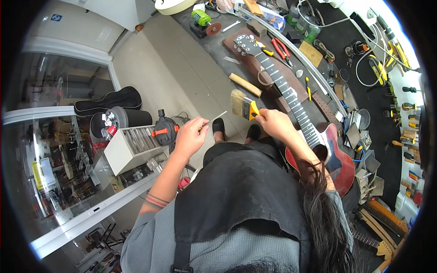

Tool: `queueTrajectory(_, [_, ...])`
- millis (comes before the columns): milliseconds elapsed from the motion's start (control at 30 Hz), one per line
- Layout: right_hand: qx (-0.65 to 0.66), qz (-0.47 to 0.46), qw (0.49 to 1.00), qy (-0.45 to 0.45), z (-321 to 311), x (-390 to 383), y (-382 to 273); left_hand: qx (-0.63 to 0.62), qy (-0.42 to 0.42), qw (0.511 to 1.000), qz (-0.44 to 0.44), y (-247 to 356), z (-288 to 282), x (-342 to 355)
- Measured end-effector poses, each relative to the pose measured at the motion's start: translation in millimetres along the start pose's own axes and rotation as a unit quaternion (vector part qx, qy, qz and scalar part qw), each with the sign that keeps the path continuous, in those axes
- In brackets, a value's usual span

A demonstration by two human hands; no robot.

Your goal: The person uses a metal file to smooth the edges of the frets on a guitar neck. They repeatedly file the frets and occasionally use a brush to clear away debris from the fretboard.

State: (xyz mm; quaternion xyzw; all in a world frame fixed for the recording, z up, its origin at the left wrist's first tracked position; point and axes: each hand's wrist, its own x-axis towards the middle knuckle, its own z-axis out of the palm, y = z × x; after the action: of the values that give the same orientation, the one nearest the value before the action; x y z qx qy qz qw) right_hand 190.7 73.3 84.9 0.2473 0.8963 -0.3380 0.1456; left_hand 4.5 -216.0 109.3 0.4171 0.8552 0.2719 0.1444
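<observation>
My left hand is closed around a slim, file-like metal tool, its light tip pointing up and to the right. My right hand grips a wide paintbrush by its yellow handle, with the pale bristles facing left. Both tools are held in the air in front of my black apron, apart from each other. To the right lies an electric or acoustic guitar with a red body and a dark fretted neck. My right forearm passes over part of its body.
The bench holds a wooden stick, red-handled pliers, a wrench and a green grinder. Hand tools hang along the right wall. On the left stand a white box, a vacuum and a black guitar case.
</observation>
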Motion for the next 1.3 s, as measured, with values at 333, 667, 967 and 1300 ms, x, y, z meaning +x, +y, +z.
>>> queueTrajectory(333, [-0.023, -0.032, 0.998, -0.047, 44.3, -27.1, 8.9, -0.124, 0.016, 0.99, -0.07, -10.7, 6.9, 9.1])
queueTrajectory(667, [0.086, -0.058, 0.994, -0.042, 49.6, -25.8, 15.8, -0.176, -0.077, 0.976, -0.1, -11.0, 11.9, 15.0])
queueTrajectory(967, [0.273, -0.038, 0.954, -0.119, 36.0, -22.6, 33.7, -0.169, -0.091, 0.976, -0.102, -27.2, 14.1, 10.0])
queueTrajectory(1300, [0.361, -0.01, 0.904, -0.226, 44.3, -18.6, 46.5, -0.175, -0.084, 0.976, -0.098, -21.8, 14.3, 15.1])
